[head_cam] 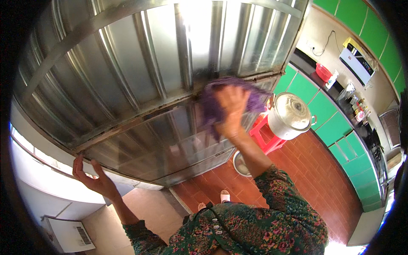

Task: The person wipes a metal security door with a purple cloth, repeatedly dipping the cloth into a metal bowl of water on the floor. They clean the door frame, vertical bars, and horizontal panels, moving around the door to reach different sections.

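Note:
My right hand (232, 108) presses a purple cloth (210, 103) flat against a metal-framed door (134, 130), at the rail between its ribbed upper part and its smooth, shiny lower panel (153, 143). The cloth bunches around my spread fingers and hides part of the rail. Dark grime or rust marks the rail (105, 135) to the left of the cloth. My left hand (95, 177) is at the door's left edge with fingers apart and holds nothing; whether its fingertips touch the edge is hard to tell.
Right of the door, a lidded metal pot (290, 116) sits on a red plastic stool (267, 134). A basin (241, 164) stands on the tiled floor (306, 175). Green cabinets (328, 111) carry a black counter (339, 98) with a red basin (323, 72) and bottles.

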A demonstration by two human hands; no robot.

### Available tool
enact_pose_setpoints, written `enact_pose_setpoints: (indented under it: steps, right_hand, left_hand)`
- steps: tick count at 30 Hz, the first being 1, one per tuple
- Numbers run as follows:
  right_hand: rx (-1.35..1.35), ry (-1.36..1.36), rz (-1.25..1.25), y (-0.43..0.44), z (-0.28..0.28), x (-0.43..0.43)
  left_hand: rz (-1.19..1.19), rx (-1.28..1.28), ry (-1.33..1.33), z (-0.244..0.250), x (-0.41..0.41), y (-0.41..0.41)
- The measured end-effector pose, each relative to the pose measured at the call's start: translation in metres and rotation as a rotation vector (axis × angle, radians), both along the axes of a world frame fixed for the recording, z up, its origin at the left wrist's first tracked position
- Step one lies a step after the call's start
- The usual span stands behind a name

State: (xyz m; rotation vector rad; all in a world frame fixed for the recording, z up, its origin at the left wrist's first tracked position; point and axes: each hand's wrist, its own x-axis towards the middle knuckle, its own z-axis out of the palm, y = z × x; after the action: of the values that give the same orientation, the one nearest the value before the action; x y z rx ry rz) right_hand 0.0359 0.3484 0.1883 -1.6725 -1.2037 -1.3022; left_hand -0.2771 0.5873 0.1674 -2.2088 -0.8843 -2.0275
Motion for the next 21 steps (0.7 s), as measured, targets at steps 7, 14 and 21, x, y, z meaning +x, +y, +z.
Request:
enact_pose_setpoints:
  steps: [7, 14, 21]
  right_hand:
    - [-0.138, 0.159, 0.127, 0.027, -0.011, -0.002]
    - [0.063, 0.017, -0.368, -0.039, 0.026, 0.099]
    - [0.347, 0.312, -0.012, -0.020, 0.004, 0.120]
  left_hand:
    - [-0.050, 0.083, 0.043, 0.014, 0.033, -0.037]
    - [0.028, 0.085, 0.037, 0.016, 0.011, -0.040]
    - [0.105, 0.282, 0.080, 0.090, 0.006, -0.024]
